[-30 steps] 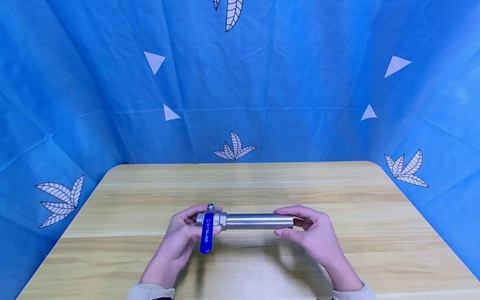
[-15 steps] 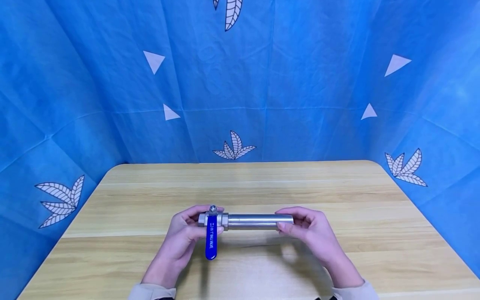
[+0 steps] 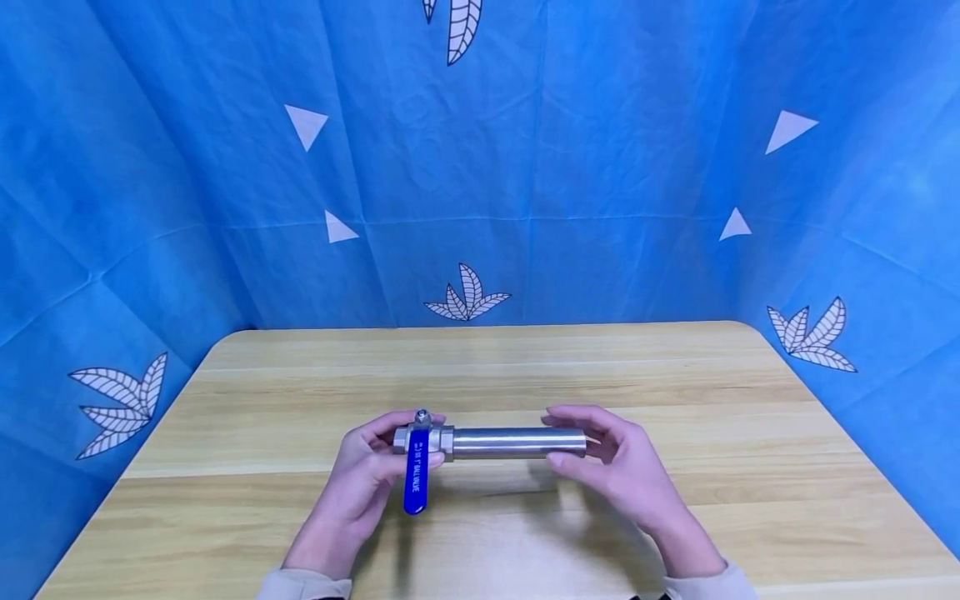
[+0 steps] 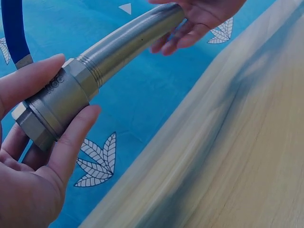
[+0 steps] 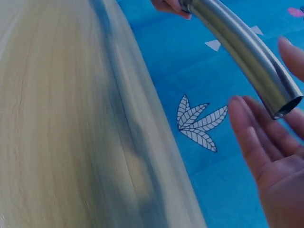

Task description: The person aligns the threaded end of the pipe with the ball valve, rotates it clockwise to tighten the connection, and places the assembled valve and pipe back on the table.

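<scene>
My left hand (image 3: pixel 351 479) grips a steel ball valve (image 4: pixel 64 104) by its body, thumb on the near side and fingers on the far side. The valve's blue lever (image 3: pixel 416 475) points toward me. From the valve's right end a steel pipe (image 3: pixel 510 442) runs level to the right, held above the table. A few threads show where pipe meets valve in the left wrist view. Around the pipe's free end, my right hand (image 3: pixel 633 471) has its thumb and fingers spread. In the right wrist view those fingers (image 5: pixel 244 118) stand apart from the pipe, whose hollow end shows.
A light wooden table (image 3: pixel 480 367) lies under the hands, with their shadows on it. Behind and beside it hangs a blue curtain (image 3: pixel 637 167) printed with white leaves and triangles.
Half a second ago my right fingers wrapped the pipe's end; now they are spread off it. The valve and lever tipped slightly, then came back. My left hand keeps its grip.
</scene>
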`<state>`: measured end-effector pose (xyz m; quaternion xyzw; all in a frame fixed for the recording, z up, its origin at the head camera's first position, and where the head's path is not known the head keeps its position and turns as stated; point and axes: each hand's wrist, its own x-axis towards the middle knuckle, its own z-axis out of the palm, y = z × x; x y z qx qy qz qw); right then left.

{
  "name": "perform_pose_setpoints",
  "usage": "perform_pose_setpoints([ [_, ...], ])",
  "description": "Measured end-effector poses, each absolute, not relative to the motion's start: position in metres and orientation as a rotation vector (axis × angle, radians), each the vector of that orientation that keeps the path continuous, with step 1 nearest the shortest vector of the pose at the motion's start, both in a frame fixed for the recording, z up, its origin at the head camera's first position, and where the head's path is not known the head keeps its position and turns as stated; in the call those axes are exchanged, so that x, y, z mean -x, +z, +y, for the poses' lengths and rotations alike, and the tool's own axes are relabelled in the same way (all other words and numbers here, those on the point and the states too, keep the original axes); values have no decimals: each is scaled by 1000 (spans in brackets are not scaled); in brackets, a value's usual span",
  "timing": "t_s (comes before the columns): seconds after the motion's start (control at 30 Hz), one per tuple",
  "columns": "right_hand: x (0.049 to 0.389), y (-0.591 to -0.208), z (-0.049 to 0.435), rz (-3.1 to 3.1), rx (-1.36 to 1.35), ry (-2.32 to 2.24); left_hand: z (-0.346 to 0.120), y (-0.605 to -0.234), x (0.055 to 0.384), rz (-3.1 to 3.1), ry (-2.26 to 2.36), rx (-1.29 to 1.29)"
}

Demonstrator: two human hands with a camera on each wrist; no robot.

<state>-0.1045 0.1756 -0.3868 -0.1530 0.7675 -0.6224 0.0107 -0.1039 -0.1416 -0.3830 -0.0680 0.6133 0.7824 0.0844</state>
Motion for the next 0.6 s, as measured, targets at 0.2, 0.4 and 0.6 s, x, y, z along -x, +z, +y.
perform_pose_setpoints([
  [0.2,102,-388,169,2554,744,-1981,-144,-384,104,1785,2355,214],
  [0.4,99,-385,169,2530,693,-2022,-146,-386,104,1761,2355,163],
  [0.6,98,-381,171,2453,502,-1986,-145,-385,104,1762,2355,169],
])
